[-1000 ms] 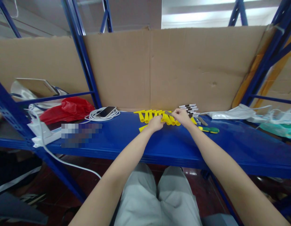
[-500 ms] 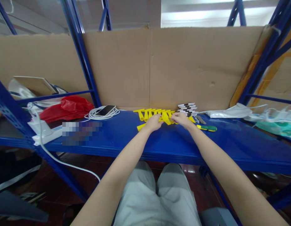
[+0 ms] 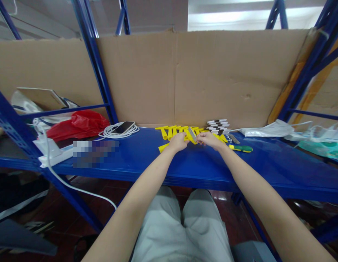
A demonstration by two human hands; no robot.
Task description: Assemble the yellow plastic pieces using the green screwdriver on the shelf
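Yellow scraper between two hands, handle to the left, metal strip slanting

Across the back of my view stands a brown cardboard panel [image 3: 218, 76], and below it I have the blue worktop [image 3: 147, 160]. To the left lies a crumpled red bag [image 3: 81, 125]. A row of yellow scrapers [image 3: 170, 133] lies along the worktop's far side, most of their wide handle ends towards me. My left hand [image 3: 179, 142] is closed round one yellow scraper [image 3: 189, 138], in front of that row. My right hand [image 3: 208, 139] has its fingertips bent in at the scraper's head; I cannot tell whether they grip it. Behind the right hand sits a stack of white packs [image 3: 218, 125] with dark bands, and to its right lies a green and yellow screwdriver [image 3: 243, 149].

The scraper is bright, plain yellow, with a dull grey metal strip [image 3: 192, 134] on its head. Its long axis runs mostly sideways: the head is at the right, and the yellow end showing on the left hand's other side looks like its handle, pointing left and a little towards me. The left hand covers the middle. The strip lies crosswise, slanting from far left to near right.
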